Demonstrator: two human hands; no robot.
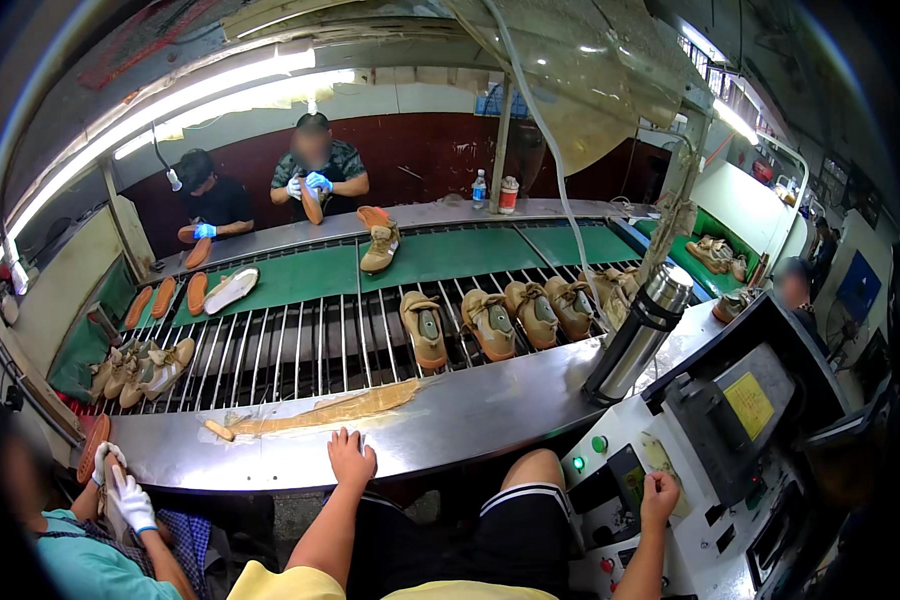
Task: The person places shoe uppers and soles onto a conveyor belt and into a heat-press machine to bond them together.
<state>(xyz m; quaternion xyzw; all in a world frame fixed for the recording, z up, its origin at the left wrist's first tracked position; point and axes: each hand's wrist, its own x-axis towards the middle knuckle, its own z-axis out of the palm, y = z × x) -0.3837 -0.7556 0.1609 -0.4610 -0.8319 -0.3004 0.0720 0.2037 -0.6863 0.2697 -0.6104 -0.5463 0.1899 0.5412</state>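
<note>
My left hand (352, 460) rests on the front edge of the steel counter (290, 455), its fingers stretched forward and holding nothing. My right hand (660, 498) is curled closed in front of the white machine's control panel (588, 490), beside a small dark screen (627, 477); whatever its fingers may hold is hidden. Beyond the counter, a row of tan shoes with gum soles, the nearest being a tan shoe (423, 335), stands on the roller conveyor (300, 345). On the green belt (450, 255) behind them sits a single tan shoe (381, 250) with an orange-brown sole leaning at it.
A steel thermos (638, 335) stands on the counter by the machine. Brown tape (340, 408) covers part of the counter. At left, a co-worker's gloved hands (125, 495) hold a shoe part. Loose soles (164, 297) and more shoes (165, 370) lie farther left. Two people work across the conveyor.
</note>
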